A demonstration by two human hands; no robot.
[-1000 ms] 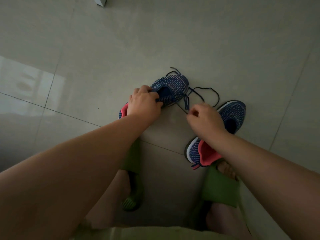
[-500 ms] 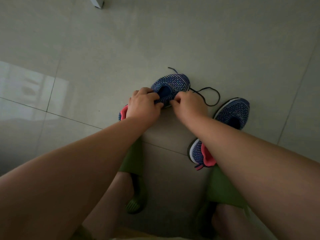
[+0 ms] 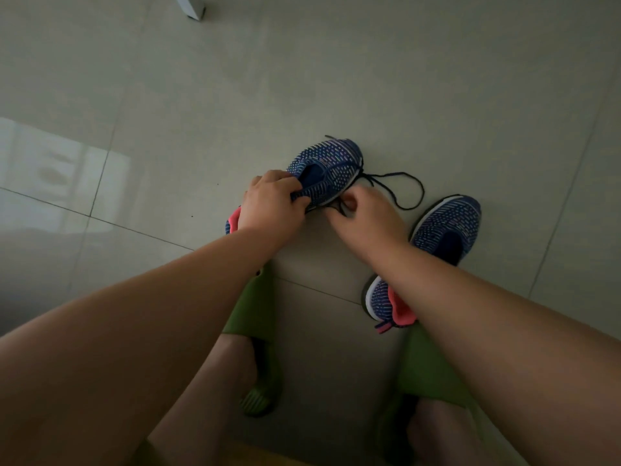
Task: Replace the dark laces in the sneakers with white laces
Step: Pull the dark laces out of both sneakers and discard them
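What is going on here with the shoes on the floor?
A person is bending over two blue knit sneakers on a tiled floor. The left hand grips the left sneaker at its opening, while the right hand pinches the dark lace beside it, working it out. A loop of that lace trails on the floor. The right sneaker lies untouched and appears to have no lace. No white laces are in view.

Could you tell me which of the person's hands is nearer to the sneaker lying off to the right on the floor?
Right. The right hand pinches the dark lace just left of that sneaker; the left hand grips the other sneaker, farther left.
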